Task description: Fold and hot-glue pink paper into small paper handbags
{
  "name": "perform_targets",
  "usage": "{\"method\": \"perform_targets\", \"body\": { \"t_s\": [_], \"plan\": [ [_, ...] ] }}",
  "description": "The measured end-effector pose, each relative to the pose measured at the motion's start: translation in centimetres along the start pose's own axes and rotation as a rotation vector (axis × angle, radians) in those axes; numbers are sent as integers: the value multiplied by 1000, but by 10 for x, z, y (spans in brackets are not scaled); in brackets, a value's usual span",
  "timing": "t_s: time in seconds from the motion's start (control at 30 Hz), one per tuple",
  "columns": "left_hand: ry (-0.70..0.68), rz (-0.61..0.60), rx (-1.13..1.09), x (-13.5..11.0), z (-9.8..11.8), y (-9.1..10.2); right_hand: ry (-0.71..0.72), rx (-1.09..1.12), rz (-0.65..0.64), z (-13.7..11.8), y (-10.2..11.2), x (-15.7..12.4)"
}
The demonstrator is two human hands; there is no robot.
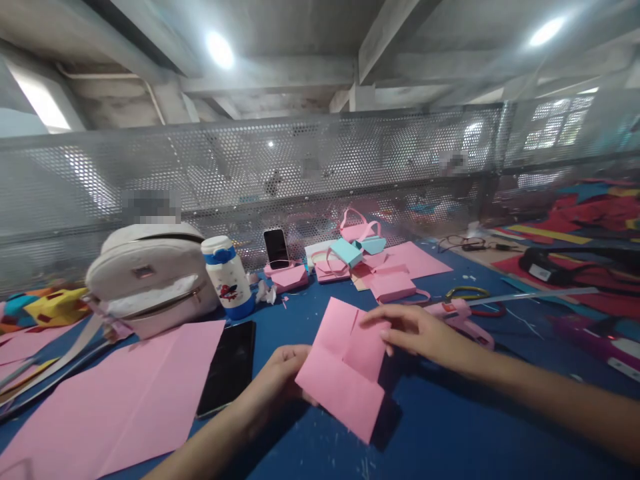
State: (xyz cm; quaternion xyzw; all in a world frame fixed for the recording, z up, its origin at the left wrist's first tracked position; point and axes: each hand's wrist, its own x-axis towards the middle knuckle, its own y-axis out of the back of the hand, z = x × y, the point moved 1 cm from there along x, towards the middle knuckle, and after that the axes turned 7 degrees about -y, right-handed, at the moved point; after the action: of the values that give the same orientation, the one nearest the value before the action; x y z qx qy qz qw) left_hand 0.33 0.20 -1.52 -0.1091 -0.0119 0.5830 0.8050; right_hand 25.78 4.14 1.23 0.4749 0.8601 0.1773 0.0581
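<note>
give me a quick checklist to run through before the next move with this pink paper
1. Left hand gripping the folded pink paper: ok, at its left edge.
2. Right hand at the paper: ok, fingers at its upper right edge.
3. Flaps glued down: cannot tell.
4. Pink glue gun well away from the right arm: not ok, it lies close behind the wrist.
5. Glue gun hot: cannot tell.
6. Water bottle standing with lid on: ok.

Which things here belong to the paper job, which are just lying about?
Likely the job:
- folded pink paper, left hand holding, right hand touching
- large pink sheet
- glue gun
- small paper bags

Seemingly lying about:
- backpack
- bottle
- upright phone
- flat black device
</note>
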Motion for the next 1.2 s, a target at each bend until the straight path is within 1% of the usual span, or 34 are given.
{"method": "perform_targets", "body": {
  "t_s": [0.03, 0.07, 0.1, 0.13, 0.2, 0.23, 0.27, 0.3, 0.33, 0.37, 0.43, 0.47, 0.5, 0.53, 0.6, 0.67, 0.7, 0.77, 0.83, 0.87, 0.93, 1.0, 1.07, 1.13, 1.2],
  "plan": [
    [18, 4, 18, 1, 2, 2, -55, 17, -65, 1, 1, -1],
    [17, 39, 22, 3, 5, 4, -107, 39, -113, 2, 1, -3],
    [-7, 101, 14, 5, 8, 6, -148, 67, -136, 3, 1, -4],
    [-67, 186, -2, 7, 12, 9, -178, 101, -124, 5, 1, -6],
    [-257, 360, 21, 8, 20, 14, -214, 174, -48, 11, 0, -10],
    [-375, 424, 89, 7, 24, 16, -220, 203, -20, 13, -1, -13],
    [-487, 450, 206, 5, 27, 16, -221, 228, -16, 16, -4, -16],
    [-581, 434, 367, 2, 29, 14, -221, 247, -40, 18, -7, -20],
    [-660, 373, 554, -2, 30, 11, -222, 256, -91, 19, -12, -25],
    [-721, 254, 749, -7, 28, 5, -225, 257, -165, 19, -17, -30],
    [-794, -90, 1115, -16, 19, -10, -242, 214, -323, 13, -26, -42],
    [-828, -239, 1272, -20, 12, -18, -251, 169, -390, 8, -30, -48],
    [-863, -344, 1402, -23, 6, -26, -261, 128, -450, 1, -32, -54],
    [-902, -405, 1501, -25, 0, -32, -275, 99, -500, -6, -33, -58],
    [-903, -446, 1613, -27, -9, -40, -267, -25, -567, -19, -30, -63],
    [-885, -439, 1629, -26, -15, -41, -231, -138, -556, -26, -22, -64],
    [-880, -436, 1621, -26, -18, -40, -221, -201, -510, -26, -17, -63],
    [-881, -428, 1623, -26, -23, -34, -154, -430, -351, -19, -10, -60],
    [-894, -427, 1638, -26, -28, -30, 1, -807, -154, -4, -8, -57],
    [-907, -421, 1635, -26, -30, -28, 77, -993, -82, 5, -11, -56],
    [-923, -419, 1592, -25, -31, -27, 174, -1242, -15, 23, -18, -54],
    [-902, -419, 1538, -24, -29, -28, 217, -1387, 23, 36, -25, -50],
    [-864, -408, 1526, -22, -25, -30, 250, -1474, 37, 42, -29, -44],
    [-860, -390, 1562, -18, -22, -33, 274, -1524, 21, 44, -30, -37],
    [-865, -385, 1621, -14, -21, -34, 286, -1546, -33, 42, -30, -28]
  ]
}}
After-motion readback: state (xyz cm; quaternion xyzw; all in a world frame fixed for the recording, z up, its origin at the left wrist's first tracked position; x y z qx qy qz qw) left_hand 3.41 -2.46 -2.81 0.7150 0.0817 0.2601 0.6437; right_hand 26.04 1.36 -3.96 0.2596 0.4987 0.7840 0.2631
